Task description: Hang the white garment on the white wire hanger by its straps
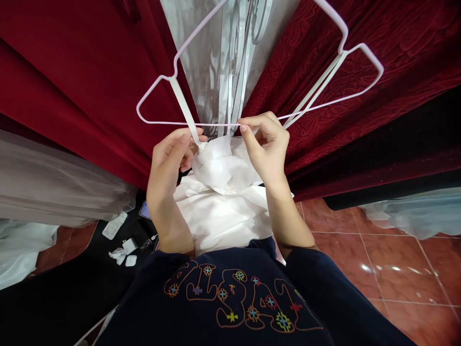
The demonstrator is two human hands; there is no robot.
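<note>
A white garment (223, 216), perhaps a dress, hangs in front of me by thin white straps (184, 103) looped over a pale pink clothes hanger (160, 122). My left hand (169, 158) is curled at the garment's upper left edge, its fingertips behind the base of the left strap. My right hand (266, 144) has thumb and forefinger pinched together at the hanger's lower bar, just above the garment's top edge. The gathered sheer fabric of the bodice (219, 163) lies between my two hands. The other fingers of my right hand are folded and partly hidden.
Dark red curtains (90, 72) hang on both sides, with grey sheer fabric (201, 62) between them. At lower left, a black surface (72, 298) holds a white charger (129, 246) and a phone (144, 210). Reddish floor tiles (389, 259) show at right.
</note>
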